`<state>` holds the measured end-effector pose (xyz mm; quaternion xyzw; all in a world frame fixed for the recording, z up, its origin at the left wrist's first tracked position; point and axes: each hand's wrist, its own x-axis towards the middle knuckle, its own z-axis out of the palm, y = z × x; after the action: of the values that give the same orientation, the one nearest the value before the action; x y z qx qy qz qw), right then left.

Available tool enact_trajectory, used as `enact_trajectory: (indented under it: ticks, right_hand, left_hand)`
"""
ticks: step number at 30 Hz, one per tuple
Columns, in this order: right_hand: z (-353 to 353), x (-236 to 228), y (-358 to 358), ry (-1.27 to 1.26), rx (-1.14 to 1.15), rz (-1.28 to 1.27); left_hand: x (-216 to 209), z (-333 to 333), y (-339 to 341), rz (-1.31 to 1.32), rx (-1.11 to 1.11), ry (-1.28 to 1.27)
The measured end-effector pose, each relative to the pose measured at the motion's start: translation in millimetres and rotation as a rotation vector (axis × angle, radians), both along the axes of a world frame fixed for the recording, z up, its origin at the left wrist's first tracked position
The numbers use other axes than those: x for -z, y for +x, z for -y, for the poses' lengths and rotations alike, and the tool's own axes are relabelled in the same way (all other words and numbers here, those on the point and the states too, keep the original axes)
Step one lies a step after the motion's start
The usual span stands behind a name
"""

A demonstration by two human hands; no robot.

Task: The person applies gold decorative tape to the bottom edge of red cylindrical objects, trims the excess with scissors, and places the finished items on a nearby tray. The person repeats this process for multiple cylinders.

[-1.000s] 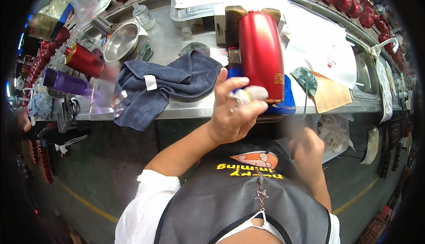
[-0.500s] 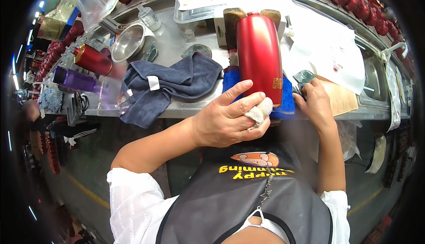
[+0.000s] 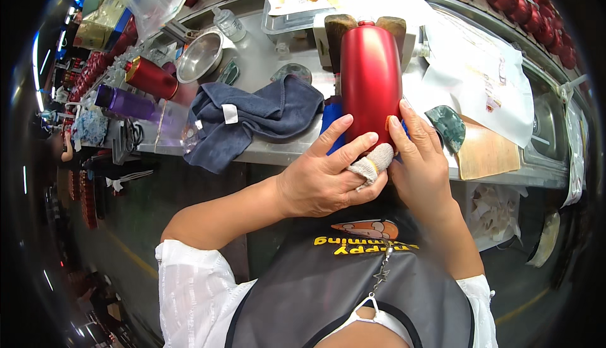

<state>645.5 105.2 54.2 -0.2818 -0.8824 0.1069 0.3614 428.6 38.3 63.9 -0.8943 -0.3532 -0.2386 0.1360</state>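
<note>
A glossy red metallic bottle [image 3: 371, 83] lies lengthwise, its narrow neck away from me between two dark brown pads of a holder [image 3: 336, 38]. My left hand [image 3: 331, 174] closes around the bottle's near end. One of its fingers wears a white knitted finger cover [image 3: 372, 165]. My right hand [image 3: 416, 152] lies along the bottle's lower right side, its fingers pressed together beside a small orange-gold patch there. To its right is a dark green patterned flat piece [image 3: 447, 128], apart from my hand. Blue cloth [image 3: 332, 120] shows partly under the bottle.
A dark grey-blue cloth [image 3: 252, 117] lies left of the bottle. Beyond it are a metal bowl [image 3: 199, 57], a clear squeeze bottle [image 3: 228, 24], a red bottle [image 3: 151, 78] and a purple bottle [image 3: 129, 103]. White paper [image 3: 480, 83] and a tan board [image 3: 486, 155] are at right.
My right hand has let go of the dark green piece and moved left onto the bottle. The left hand keeps its hold at the near end. The view has shifted slightly.
</note>
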Motion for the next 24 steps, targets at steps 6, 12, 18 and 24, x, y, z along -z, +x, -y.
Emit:
enact_trajectory:
  ticks: [6, 12, 18, 24]
  right_hand:
    - [-0.9, 2.2, -1.2, 0.030, 0.017, -0.015]
    - [-1.6, 7.8, -1.8, 0.041, 0.020, -0.023]
    - [-6.3, 8.2, 1.4, -0.006, -0.025, -0.051]
    - [-5.3, 1.0, 13.4, -0.287, -0.070, -0.222]
  left_hand:
    - [14.3, 5.4, -18.0, 0.157, 0.028, -0.063]
    - [16.0, 13.9, -20.4, 0.116, -0.061, 0.022]
    - [16.1, 1.2, -12.6, 0.103, 0.011, 0.100]
    - [23.9, 9.4, -16.3, 0.404, -0.144, -0.018]
